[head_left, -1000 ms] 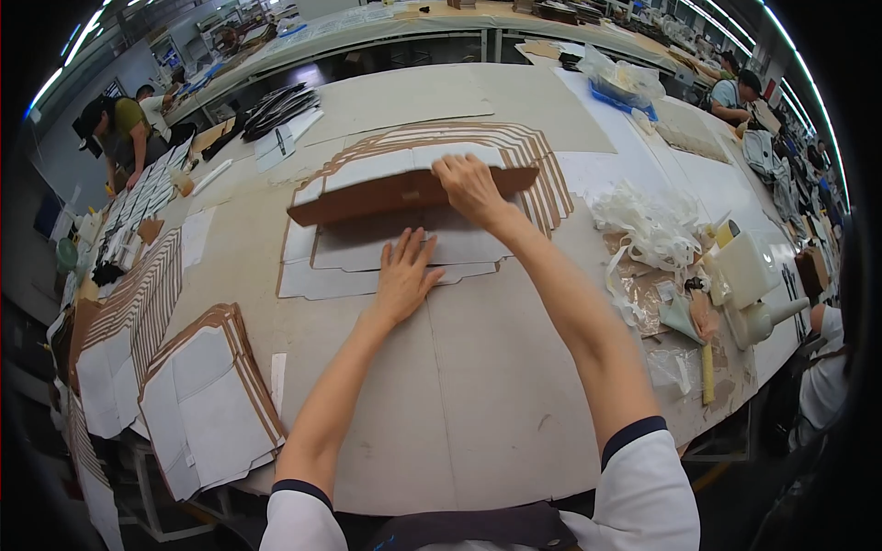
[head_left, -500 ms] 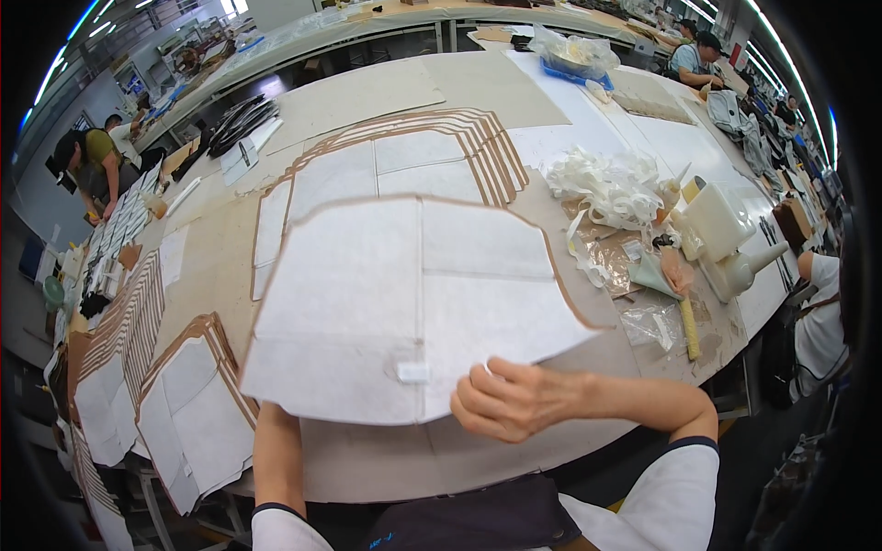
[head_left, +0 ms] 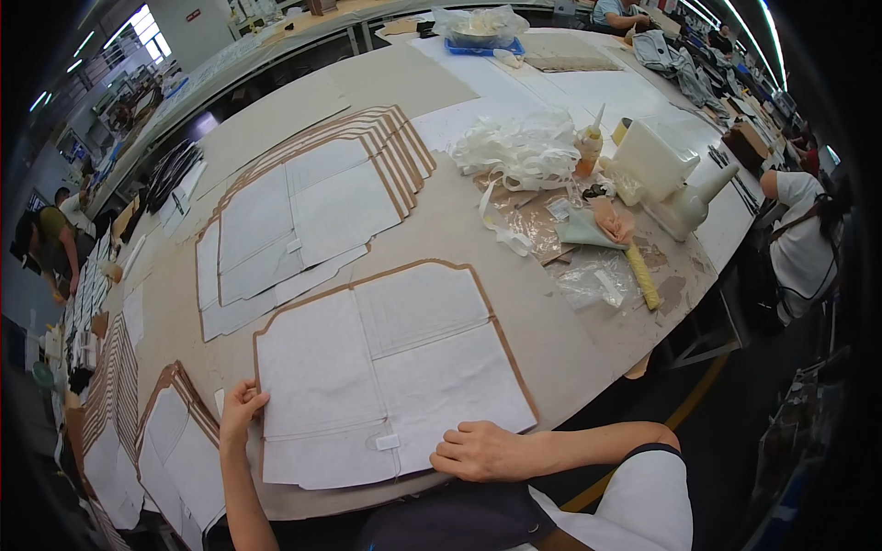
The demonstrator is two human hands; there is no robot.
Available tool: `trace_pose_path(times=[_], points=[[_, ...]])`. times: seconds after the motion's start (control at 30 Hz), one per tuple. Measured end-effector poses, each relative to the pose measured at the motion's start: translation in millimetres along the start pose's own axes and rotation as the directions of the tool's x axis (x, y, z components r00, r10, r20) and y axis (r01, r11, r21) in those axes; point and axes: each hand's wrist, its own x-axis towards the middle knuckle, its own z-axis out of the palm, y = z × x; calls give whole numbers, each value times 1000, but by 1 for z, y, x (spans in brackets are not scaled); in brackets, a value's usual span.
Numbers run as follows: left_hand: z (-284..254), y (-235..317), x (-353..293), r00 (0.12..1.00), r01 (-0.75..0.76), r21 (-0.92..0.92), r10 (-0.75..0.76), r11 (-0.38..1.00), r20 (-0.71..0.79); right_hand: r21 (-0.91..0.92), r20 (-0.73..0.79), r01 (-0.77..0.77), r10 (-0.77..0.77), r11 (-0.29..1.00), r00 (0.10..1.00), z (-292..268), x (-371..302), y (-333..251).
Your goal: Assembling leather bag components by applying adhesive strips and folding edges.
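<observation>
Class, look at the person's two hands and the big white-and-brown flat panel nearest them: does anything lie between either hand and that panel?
Nothing visible does. The left hand touches the panel's left edge, and the right hand rests on its near edge.
</observation>
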Motion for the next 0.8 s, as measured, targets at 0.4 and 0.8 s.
trace_pose_path(times=[0.4, 0.8], points=[[305, 222, 95, 780, -415, -173, 447, 893, 437, -349, -633, -624, 315, 700, 707, -128, -12, 246], [401, 236, 135, 883, 131, -612, 189, 780, 430, -698, -254, -617, 679, 364, 689, -156, -11, 335]])
